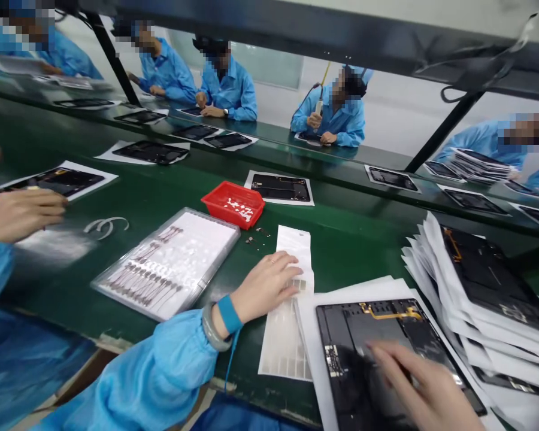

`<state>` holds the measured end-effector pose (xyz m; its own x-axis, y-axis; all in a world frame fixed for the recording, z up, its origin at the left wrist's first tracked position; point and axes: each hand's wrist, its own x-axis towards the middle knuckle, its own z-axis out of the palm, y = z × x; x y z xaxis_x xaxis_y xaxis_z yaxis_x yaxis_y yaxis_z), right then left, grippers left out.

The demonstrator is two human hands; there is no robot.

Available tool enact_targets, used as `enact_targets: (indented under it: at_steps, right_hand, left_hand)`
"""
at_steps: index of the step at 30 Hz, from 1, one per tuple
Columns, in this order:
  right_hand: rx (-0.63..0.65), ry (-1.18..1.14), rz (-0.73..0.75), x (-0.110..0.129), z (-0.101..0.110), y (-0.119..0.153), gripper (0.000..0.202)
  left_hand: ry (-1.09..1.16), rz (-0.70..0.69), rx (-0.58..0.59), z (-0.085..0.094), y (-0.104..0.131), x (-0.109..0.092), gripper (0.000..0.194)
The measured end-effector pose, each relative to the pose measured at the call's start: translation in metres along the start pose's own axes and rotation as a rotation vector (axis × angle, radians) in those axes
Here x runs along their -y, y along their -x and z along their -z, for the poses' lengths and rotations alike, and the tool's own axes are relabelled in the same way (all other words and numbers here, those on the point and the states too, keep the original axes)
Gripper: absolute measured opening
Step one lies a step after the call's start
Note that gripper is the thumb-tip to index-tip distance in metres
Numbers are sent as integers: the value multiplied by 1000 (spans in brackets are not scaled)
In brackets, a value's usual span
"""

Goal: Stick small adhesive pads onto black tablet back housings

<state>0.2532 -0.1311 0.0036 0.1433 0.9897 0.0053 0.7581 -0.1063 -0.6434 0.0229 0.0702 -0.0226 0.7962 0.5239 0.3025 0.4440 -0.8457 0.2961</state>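
Beside the tablet housing (pixel 354 353), the loosely spread left hand (pixel 264 287) seemingly steadies a sticker sheet (pixel 285 344); whether the right hand (pixel 424 383), over that housing, grips anything I cannot tell.

Near the front edge of the green tabletop (pixel 341 251), a clear rectangular plastic case (pixel 206 239) holds small brown wired parts (pixel 139 284); just behind the case's far right corner sits a red plastic bin (pixel 212 199), small white pieces (pixel 238 208) in it; behind the bin lies a thin black rectangular panel (pixel 281 187); right of the case, a pale rectangular sheet (pixel 285 350) lies under the left hand (pixel 265 284); right of that, another black panel (pixel 354 371) lies on white paper (pixel 309 317), the right hand (pixel 424 383) over it; farther right stands a stack of black panels and white paper (pixel 489 287).
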Motion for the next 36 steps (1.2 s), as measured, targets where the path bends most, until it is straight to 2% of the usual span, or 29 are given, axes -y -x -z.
enact_targets:
  at_steps: [3, 6, 12, 21, 25, 28, 29, 30, 32, 33, 36]
  right_hand:
    - [104, 163, 60, 20, -9, -47, 33]
    - [148, 279, 87, 32, -23, -76, 31]
    - [100, 459, 213, 38, -40, -101, 20]
    - [94, 657, 293, 47, -57, -125, 15]
    - [7, 595, 337, 46, -49, -113, 23]
    - [-56, 257, 222, 37, -26, -88, 22]
    - [-45, 117, 153, 32, -18, -78, 21]
    - [-21, -12, 78, 28, -12, -67, 21]
    - [41, -196, -60, 20, -7, -45, 21]
    - [62, -248, -112, 16, -8, -36, 20]
    - [50, -288, -197, 9, -25, -13, 16]
  left_hand:
    - [24, -30, 64, -18, -13, 1, 32]
    - [45, -23, 85, -27, -21, 0, 17]
    - [38, -37, 89, -29, -22, 5, 11]
    - [-16, -86, 114, -33, -27, 8, 23]
    - [0, -84, 116, -25, -24, 9, 20]
    - [34, -112, 56, -9, -14, -3, 38]
    - [50, -150, 21, -5, -9, -10, 39]
    - [65, -207, 2, -2, -3, -18, 32]
    - [70, -358, 10, -4, 9, -36, 17]
    - [56, -427, 32, -8, 15, -45, 16]
    - [-3, -515, 62, -26, 30, -66, 15]
